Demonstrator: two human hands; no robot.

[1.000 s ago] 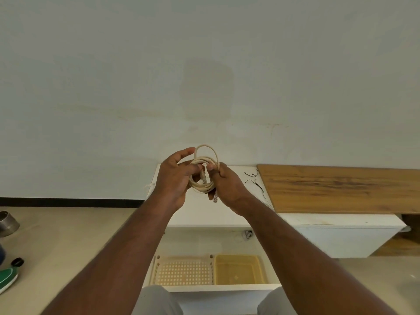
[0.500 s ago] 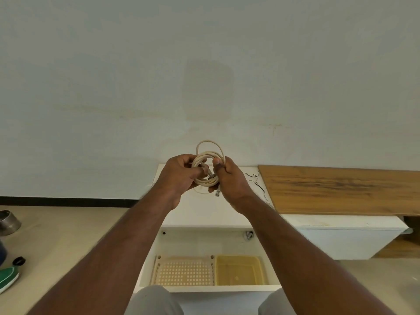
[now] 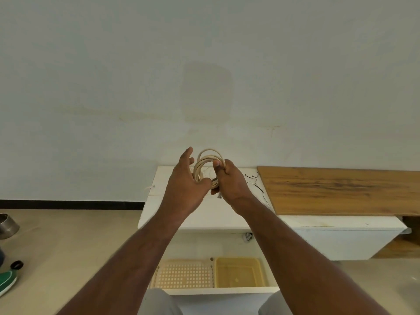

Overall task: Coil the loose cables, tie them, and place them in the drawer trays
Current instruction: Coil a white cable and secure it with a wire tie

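At the centre of the frame the person holds a coiled beige cable (image 3: pixel 205 164) in front of the white cabinet top (image 3: pixel 159 201). The right hand (image 3: pixel 229 180) grips the right side of the coil, thumb pressed over the strands and fingers curled behind them; a clear connector (image 3: pixel 219 196) hangs just below this hand. The left hand (image 3: pixel 185 186) is at the left side of the coil with fingers extended and spread, thumb near the lower loops; whether it touches the cable cannot be determined. The two hands are close together, with the coil between them. To the right of the hands, thin black wires (image 3: pixel 255 185) lie on the cabinet top, beside a wooden board (image 3: pixel 341 189). In the lower centre of the frame the drawer (image 3: pixel 222 291) is open and contains two trays side by side: a perforated beige tray (image 3: pixel 181 275) on the left and a translucent yellow tray (image 3: pixel 238 272) on the right. At the left edge, a metal container (image 3: pixel 8 226) and a green shoe (image 3: pixel 8 280) are on the floor.
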